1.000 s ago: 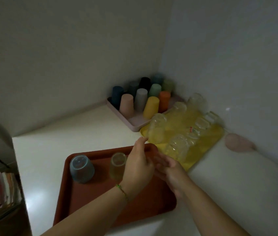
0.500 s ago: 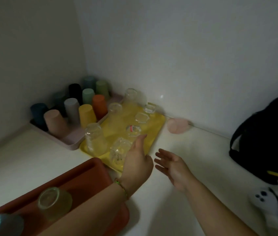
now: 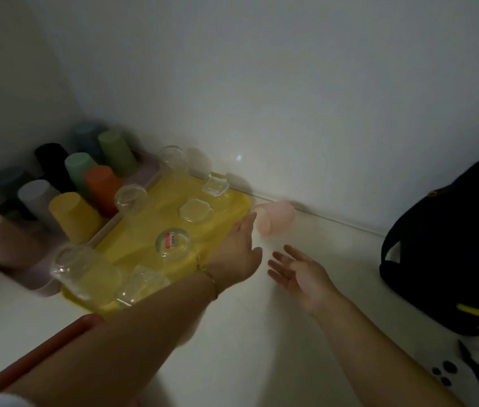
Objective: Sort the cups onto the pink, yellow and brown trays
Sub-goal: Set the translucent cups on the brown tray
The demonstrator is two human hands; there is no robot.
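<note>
labels: one clear glass (image 3: pixel 172 243) on the yellow tray (image 3: pixel 226 214) carries a red sticker; its print is too small to read.
pink cup: the pink cup (image 3: pixel 276 217) lies on its side on the white worktop (image 3: pixel 232 348), by the back edge against the wall, just off the yellow tray's right end.
left hand: the left hand (image 3: pixel 239 251) reaches toward the pink cup, fingers apart, its fingertip at the cup's rim; whether they touch cannot be told. a thin bracelet sits on the wrist.
right hand: the right hand (image 3: pixel 298 273) is spread, palm up, holding nothing, above the worktop near the cup.
yellow tray: holds clear glasses, some upside down.
pink tray: the pink tray (image 3: pixel 38 282) sits in the back left corner with coloured cups (image 3: pixel 73 217) upside down.
brown tray: only a corner of the brown tray (image 3: pixel 82 321) shows at the lower left, under the left forearm.
other: a dark bag (image 3: pixel 452 245) lies on the right side of the worktop.
change: half a second ago the left hand was over the yellow tray's near edge; it has since moved on to the pink cup, and the view has swung right.
</note>
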